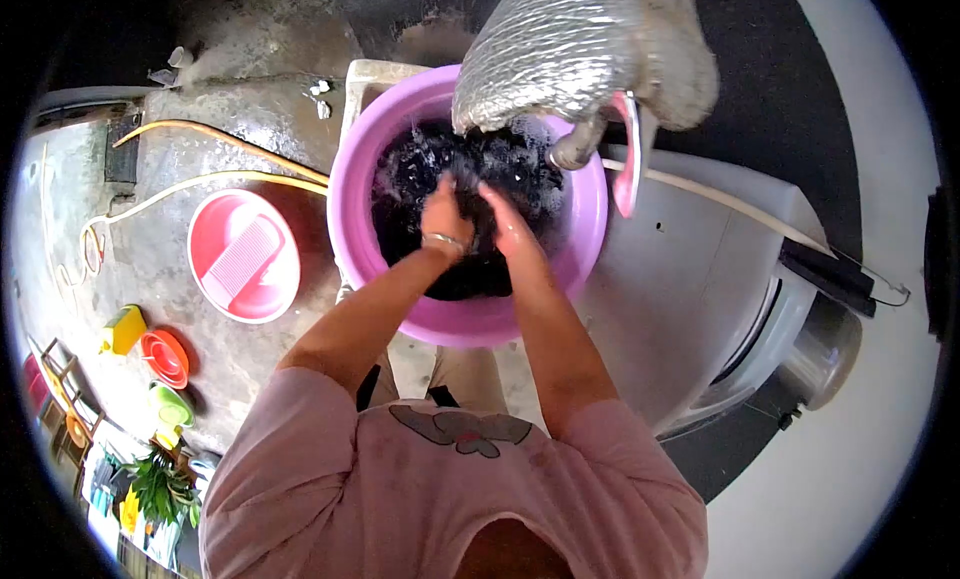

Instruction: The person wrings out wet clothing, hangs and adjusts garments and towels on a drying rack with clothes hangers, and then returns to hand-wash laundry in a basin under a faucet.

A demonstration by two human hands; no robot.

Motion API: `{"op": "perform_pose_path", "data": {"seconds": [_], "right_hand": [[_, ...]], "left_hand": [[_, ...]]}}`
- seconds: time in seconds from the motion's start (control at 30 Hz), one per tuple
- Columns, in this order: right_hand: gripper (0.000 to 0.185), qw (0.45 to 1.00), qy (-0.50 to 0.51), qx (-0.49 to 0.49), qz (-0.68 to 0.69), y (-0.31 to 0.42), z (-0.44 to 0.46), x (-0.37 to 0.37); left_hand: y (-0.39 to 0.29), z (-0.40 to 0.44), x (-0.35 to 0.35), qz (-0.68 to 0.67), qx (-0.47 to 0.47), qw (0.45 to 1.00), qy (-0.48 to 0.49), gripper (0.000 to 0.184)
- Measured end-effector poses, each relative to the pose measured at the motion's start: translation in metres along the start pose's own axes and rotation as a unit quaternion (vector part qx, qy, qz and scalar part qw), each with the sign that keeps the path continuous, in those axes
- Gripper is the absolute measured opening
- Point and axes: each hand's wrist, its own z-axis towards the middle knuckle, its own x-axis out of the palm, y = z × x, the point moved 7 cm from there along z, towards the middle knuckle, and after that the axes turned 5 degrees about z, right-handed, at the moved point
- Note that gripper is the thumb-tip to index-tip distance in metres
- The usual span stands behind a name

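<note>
A large purple basin [348, 229] holds dark wet cloth [490, 279] in foamy water. Both of my hands are inside it, close together over the middle of the cloth. My left hand [446, 219], with a bracelet at the wrist, is closed on a fold of the dark cloth. Facing it, my right hand [510, 227] grips the same cloth from the other side. The fingertips are blurred by motion and partly hidden in the cloth and suds.
A silvery wrapped object [560, 54] overhangs the basin's far right rim. To the left lie a pink basin [195, 249] with a ribbed washboard [243, 259] and a yellow hose [230, 176]. A red bowl [165, 359] sits further left. A grey-white appliance [680, 279] stands right.
</note>
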Motion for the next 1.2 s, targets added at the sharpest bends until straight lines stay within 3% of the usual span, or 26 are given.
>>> {"op": "perform_pose_path", "data": {"seconds": [0.07,0.1,0.17,0.2,0.23,0.27,0.33,0.4,0.47,0.5,0.53,0.6,0.63,0.67,0.7,0.8,0.87,0.9,0.93,1.0,1.03,1.07,1.1,1.17,1.2], "right_hand": [[0.058,0.972,0.054,0.113,0.201,0.031,-0.052,0.025],[0.044,0.911,0.214,0.131,0.327,0.023,-0.044,0.025],[0.041,0.879,0.279,0.103,0.372,0.041,-0.069,0.029],[0.04,0.875,0.293,0.082,0.377,0.05,-0.083,0.031],[0.039,0.872,0.303,0.068,0.378,0.057,-0.093,0.034],[0.037,0.872,0.306,0.052,0.38,0.062,-0.101,0.035],[0.035,0.872,0.309,0.025,0.379,0.067,-0.111,0.036],[0.032,0.874,0.307,-0.001,0.377,0.066,-0.114,0.032],[0.03,0.884,0.292,-0.035,0.363,0.066,-0.117,0.025],[0.029,0.889,0.29,-0.052,0.35,0.066,-0.114,0.022],[0.034,0.923,0.19,-0.051,0.332,0.057,-0.112,0.004],[0.044,0.959,-0.009,-0.045,0.279,0.041,-0.113,-0.033],[0.048,0.991,-0.069,-0.109,0.043,0.054,-0.114,-0.043],[0.053,0.96,-0.127,-0.16,-0.191,0.066,-0.115,-0.047],[0.058,0.869,-0.17,-0.205,-0.418,0.081,-0.113,-0.042],[0.067,0.793,-0.32,-0.188,-0.483,0.073,-0.102,-0.014],[0.078,0.751,-0.26,-0.17,-0.583,0.057,-0.083,0.012],[0.081,0.698,-0.264,-0.199,-0.634,0.051,-0.077,0.021],[0.081,0.701,-0.228,-0.196,-0.647,0.047,-0.073,0.026],[0.078,0.662,-0.207,-0.263,-0.671,0.02,-0.05,0.023],[0.071,0.641,-0.192,-0.24,-0.703,0.012,-0.039,0.022],[0.064,0.619,-0.176,-0.219,-0.734,0.005,-0.028,0.021],[0.056,0.53,-0.16,-0.186,-0.812,0.013,-0.032,0.033],[0.043,0.58,-0.189,-0.23,-0.758,-0.033,0.014,-0.014],[0.038,0.603,-0.201,-0.254,-0.729,-0.055,0.037,-0.037]], "left_hand": [[-0.065,-0.045,-0.028,-0.12,0.163,0.979,-0.016,0.077],[-0.098,-0.067,-0.039,-0.168,0.246,0.954,-0.028,0.073],[-0.148,-0.112,-0.054,-0.236,0.317,0.915,0.077,0.066],[-0.164,-0.13,-0.054,-0.196,0.315,0.916,0.152,0.063],[-0.181,-0.147,-0.064,-0.224,0.348,0.903,0.115,0.066],[-0.191,-0.158,-0.061,-0.168,0.325,0.905,0.216,0.064],[-0.193,-0.166,-0.047,-0.155,0.327,0.888,0.283,0.058],[-0.174,-0.137,-0.03,-0.055,0.282,0.925,0.248,0.051],[-0.14,-0.074,-0.032,0.002,0.236,0.966,0.11,0.046],[-0.127,-0.042,-0.046,0.096,0.156,0.976,0.118,0.043],[-0.099,-0.012,-0.05,0.118,0.106,0.987,0.026,0.04],[-0.056,0.027,-0.067,0.122,0.071,0.99,-0.012,0.037],[-0.039,0.031,-0.07,0.139,0.057,0.989,0.014,0.038],[-0.025,0.032,-0.067,0.16,0.044,0.985,0.045,0.039],[-0.013,0.029,-0.054,0.187,0.05,0.979,0.06,0.046],[0.006,0.013,-0.023,0.263,0.174,0.949,0.018,0.059],[0.02,0.014,-0.001,0.304,0.153,0.939,0.057,0.054],[0.03,0.017,0.01,0.326,0.141,0.932,0.076,0.052],[0.039,0.025,0.021,0.354,0.125,0.922,0.098,0.039],[0.061,0.033,0.044,0.36,0.079,0.906,0.21,0.036],[0.064,0.031,0.05,0.392,0.12,0.883,0.227,0.037],[0.069,0.039,0.053,0.369,0.091,0.897,0.226,0.037],[0.069,0.047,0.057,0.345,0.062,0.909,0.225,0.037],[0.06,0.047,0.057,0.355,0.109,0.904,0.21,0.033],[0.073,0.048,0.067,0.337,0.06,0.909,0.239,0.032]]}}
